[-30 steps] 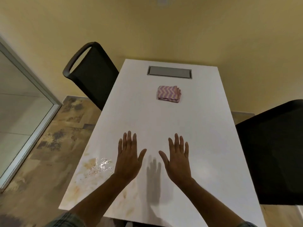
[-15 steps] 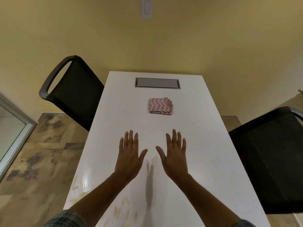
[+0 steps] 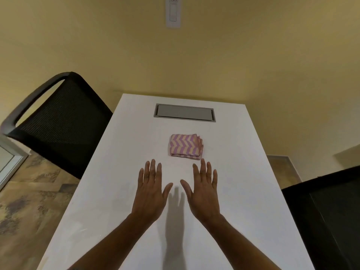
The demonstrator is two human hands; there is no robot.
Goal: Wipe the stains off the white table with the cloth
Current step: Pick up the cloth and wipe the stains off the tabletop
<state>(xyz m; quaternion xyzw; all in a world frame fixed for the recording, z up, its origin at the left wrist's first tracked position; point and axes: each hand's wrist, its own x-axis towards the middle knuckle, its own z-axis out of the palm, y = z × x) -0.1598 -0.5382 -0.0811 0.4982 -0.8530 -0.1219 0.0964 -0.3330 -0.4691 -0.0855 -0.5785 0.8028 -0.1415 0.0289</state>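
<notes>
A folded cloth (image 3: 185,146) with a pink and cream zigzag pattern lies flat on the long white table (image 3: 243,172), past the middle. My left hand (image 3: 151,189) and my right hand (image 3: 202,190) hover side by side above the tabletop, palms down, fingers spread, holding nothing. Their fingertips stop just short of the cloth's near edge, the right hand's closest to it. The stained near-left part of the table is out of view now.
A grey rectangular hatch (image 3: 184,112) is set into the table's far end. A black mesh chair (image 3: 58,121) stands at the left side and another black chair (image 3: 327,215) at the right. A yellow wall with a white switch plate (image 3: 173,11) lies behind.
The view has tilted up and forward, so the wet stains at the near-left edge have left the frame. Both hands have moved forward towards the cloth, still spread.
</notes>
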